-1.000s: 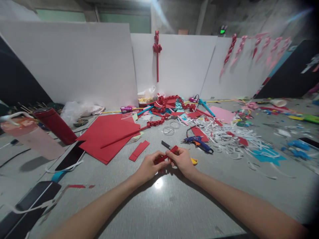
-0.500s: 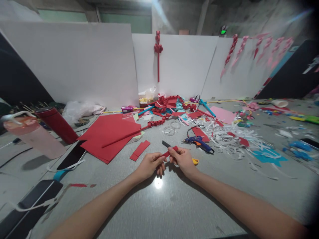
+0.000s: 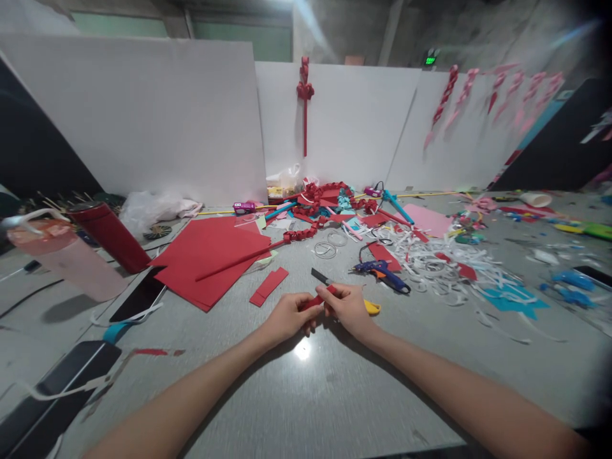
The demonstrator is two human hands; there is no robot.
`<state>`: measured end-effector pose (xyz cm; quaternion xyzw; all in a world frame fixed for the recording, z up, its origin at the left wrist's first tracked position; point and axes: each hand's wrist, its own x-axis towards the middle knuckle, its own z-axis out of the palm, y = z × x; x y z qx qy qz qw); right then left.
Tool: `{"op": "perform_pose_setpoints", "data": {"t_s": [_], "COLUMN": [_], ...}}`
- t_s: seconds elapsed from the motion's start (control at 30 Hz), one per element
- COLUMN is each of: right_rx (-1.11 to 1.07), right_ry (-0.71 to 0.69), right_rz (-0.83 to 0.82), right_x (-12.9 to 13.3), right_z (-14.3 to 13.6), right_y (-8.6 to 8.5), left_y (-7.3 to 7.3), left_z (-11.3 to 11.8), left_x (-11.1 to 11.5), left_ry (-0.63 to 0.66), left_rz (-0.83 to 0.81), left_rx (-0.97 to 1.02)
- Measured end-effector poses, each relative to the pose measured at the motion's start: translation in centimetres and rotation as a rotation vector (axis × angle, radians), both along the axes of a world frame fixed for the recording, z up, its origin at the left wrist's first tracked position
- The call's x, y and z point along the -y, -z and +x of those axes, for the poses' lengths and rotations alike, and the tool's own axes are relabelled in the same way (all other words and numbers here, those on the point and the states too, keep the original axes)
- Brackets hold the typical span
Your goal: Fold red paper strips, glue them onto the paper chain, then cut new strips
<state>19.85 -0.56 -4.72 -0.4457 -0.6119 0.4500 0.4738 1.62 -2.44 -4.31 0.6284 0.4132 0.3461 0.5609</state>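
Between my two hands is a small strip of red paper (image 3: 317, 299), partly covered by the fingers. My left hand (image 3: 287, 317) pinches its left end, and my right hand (image 3: 348, 309) grips the other end with thumb and fingers. Just behind and under my right hand lies a utility knife (image 3: 371, 308) with a yellow handle; its dark blade points up and left, and its middle is hidden. Several cut red paper strips (image 3: 268, 287) lie flat to the left of my hands. A blue glue gun (image 3: 389, 278) rests to the right.
Large red paper sheets (image 3: 210, 255) lie left of centre, near a red tumbler (image 3: 111, 237) and a pink bottle (image 3: 69, 262). White paper shreds (image 3: 442, 274) spread on the right. Red folded paper chains (image 3: 313, 197) pile up at the back before a white board (image 3: 354, 121).
My fingers have drawn closer together on the red strip, so less of it shows. My right hand has shifted slightly, and more of the yellow handle is visible.
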Motion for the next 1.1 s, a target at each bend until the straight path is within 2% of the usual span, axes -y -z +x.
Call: {"op": "perform_pose_setpoints", "data": {"t_s": [0.2,0.3,0.5,0.73,0.97,1.1], "right_rx": [-0.06,-0.05,-0.065,-0.044,0.007,-0.021], "right_ry": [-0.048,-0.04,-0.136,0.074,-0.142,0.045], "right_rz": [0.018,0.032,0.008,0.058,-0.002,0.054], "right_x": [0.1,0.0,-0.2,-0.4,-0.3,-0.4], "right_z": [-0.2,-0.1,-0.1,0.4,0.1,0.3], "right_y": [0.4,0.5,0.1,-0.6,0.1,-0.4], "left_y": [0.8,0.8,0.5,0.7,1.1,0.9], "left_z": [-0.3,-0.5,-0.7,-0.7,-1.0,-0.9], "left_x": [-0.5,-0.7,-0.8,-1.0,-1.2,-1.2], "left_ry": [0.082,0.1,0.09,0.078,0.162,0.157], "left_rz": [-0.019,-0.025,-0.027,-0.059,-0.04,-0.062], "left_rx": [0.06,0.072,0.059,0.097,0.137,0.138]}}
